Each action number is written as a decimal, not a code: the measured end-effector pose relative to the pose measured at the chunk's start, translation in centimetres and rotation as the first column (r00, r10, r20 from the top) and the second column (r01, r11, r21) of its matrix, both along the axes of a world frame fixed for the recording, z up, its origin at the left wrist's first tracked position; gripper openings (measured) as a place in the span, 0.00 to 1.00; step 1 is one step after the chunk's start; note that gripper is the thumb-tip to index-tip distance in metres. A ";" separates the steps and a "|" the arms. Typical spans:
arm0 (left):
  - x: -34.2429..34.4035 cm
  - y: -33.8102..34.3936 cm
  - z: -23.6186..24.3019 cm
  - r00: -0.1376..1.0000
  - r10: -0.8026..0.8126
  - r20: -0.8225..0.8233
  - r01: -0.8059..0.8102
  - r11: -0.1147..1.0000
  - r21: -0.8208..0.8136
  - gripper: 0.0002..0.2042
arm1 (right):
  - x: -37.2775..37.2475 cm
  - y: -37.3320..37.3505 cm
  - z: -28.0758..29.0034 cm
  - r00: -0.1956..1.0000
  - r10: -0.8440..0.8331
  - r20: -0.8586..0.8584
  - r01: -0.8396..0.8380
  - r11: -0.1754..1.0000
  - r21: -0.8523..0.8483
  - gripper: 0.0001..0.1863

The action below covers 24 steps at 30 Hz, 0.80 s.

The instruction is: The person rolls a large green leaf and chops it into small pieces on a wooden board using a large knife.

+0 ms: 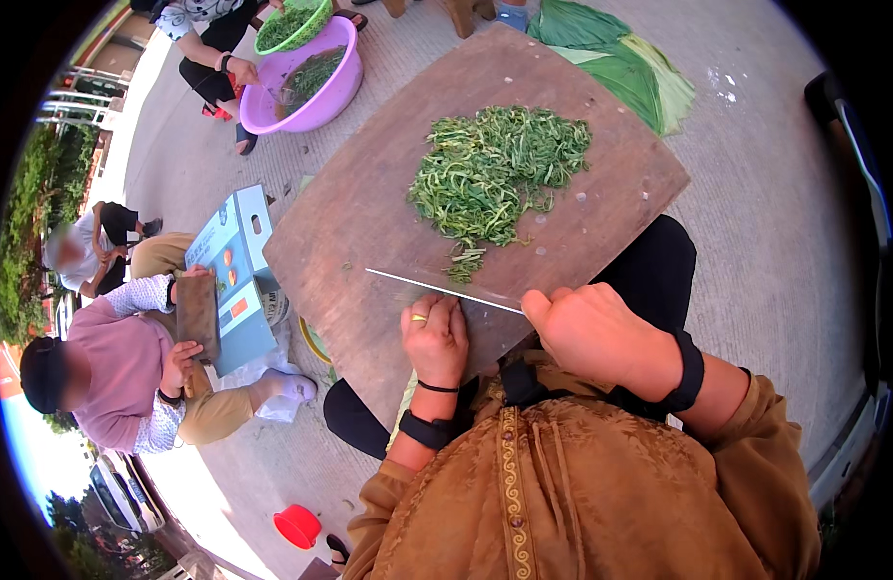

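Note:
A kitchen knife (437,287) lies across the near part of a worn wooden board (359,213), its thin blade seen nearly edge-on. My right hand (601,333) is closed around its handle, which the fingers hide. Just on the near side of the blade, my left hand (435,338) presses down on the board with curled fingers. A pale green leaf strip (405,398) shows beside that wrist and runs up under the hand; the held end is hidden. Beyond the blade spreads a heap of shredded green leaves (499,169), with a small clump (466,263) closest to the knife.
Large green leaves (620,68) lie past the board's far right corner. At left, a seated person (127,367) holds a brown block (197,319) by a blue box (238,256). Another person's hand (241,71) reaches a purple basin (345,92) under a green basket (296,27). A red basin (297,526) sits lower left.

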State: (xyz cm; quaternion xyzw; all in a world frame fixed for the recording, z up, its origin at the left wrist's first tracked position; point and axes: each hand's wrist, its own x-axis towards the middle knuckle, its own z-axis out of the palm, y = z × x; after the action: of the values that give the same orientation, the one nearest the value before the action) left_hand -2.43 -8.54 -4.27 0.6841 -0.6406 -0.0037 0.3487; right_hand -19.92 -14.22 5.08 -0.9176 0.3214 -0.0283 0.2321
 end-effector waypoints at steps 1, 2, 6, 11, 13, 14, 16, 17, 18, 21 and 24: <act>0.1 0.0 -0.1 1.000 0.003 0.000 -0.003 1.000 0.006 0.04 | -0.2 0.1 0.2 1.000 0.006 0.009 -0.006 1.000 -0.001 0.06; 0.1 -0.1 -0.1 1.000 0.005 -0.001 -0.005 1.000 0.013 0.04 | -0.4 0.2 0.4 1.000 0.012 0.016 -0.012 1.000 -0.002 0.06; 0.0 -0.1 -0.3 1.000 0.005 -0.005 -0.005 1.000 0.016 0.04 | -1.5 0.5 0.8 0.999 0.022 -0.040 -0.021 1.000 0.019 0.06; 0.3 -0.1 -0.6 0.999 -0.020 -0.035 0.021 1.000 0.007 0.04 | -1.5 0.8 1.1 0.982 0.058 -0.178 -0.056 0.998 0.020 0.07; 0.3 -0.3 -0.8 0.999 -0.047 0.000 0.047 0.998 -0.042 0.04 | -0.7 1.0 0.3 0.995 0.049 -0.092 -0.050 0.999 0.000 0.07; 0.4 -0.3 -0.8 0.998 -0.058 0.014 0.059 0.996 -0.062 0.04 | -0.3 1.0 0.1 0.997 0.044 -0.061 -0.045 0.999 -0.010 0.07; 0.2 0.0 -0.6 0.999 -0.053 0.009 0.054 0.997 -0.046 0.04 | 0.2 0.9 0.0 0.996 0.047 -0.076 -0.047 0.999 -0.001 0.07; 0.1 0.3 -0.6 0.999 -0.048 0.010 0.048 0.998 -0.038 0.05 | 0.4 0.7 0.0 0.995 0.053 -0.080 -0.052 0.999 0.012 0.07; 0.0 0.7 -0.7 0.999 -0.039 -0.020 0.038 0.999 -0.037 0.04 | 0.6 0.5 0.0 0.995 0.057 -0.084 -0.056 0.998 0.022 0.07; -0.1 0.9 -0.1 0.999 -0.026 -0.046 0.026 1.000 0.002 0.04 | 0.2 0.2 -0.4 0.994 0.066 -0.092 -0.068 0.998 -0.013 0.07; 0.0 0.1 0.2 0.998 -0.027 -0.061 0.030 0.999 0.037 0.04 | -0.4 0.2 -0.1 1.000 -0.001 -0.022 0.000 1.000 -0.031 0.07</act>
State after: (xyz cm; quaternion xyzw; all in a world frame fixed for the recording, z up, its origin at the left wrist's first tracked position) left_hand -2.42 -8.42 -4.05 0.6810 -0.6393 -0.0415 0.3547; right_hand -20.30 -14.05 4.96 -0.9213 0.3238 -0.0233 0.2143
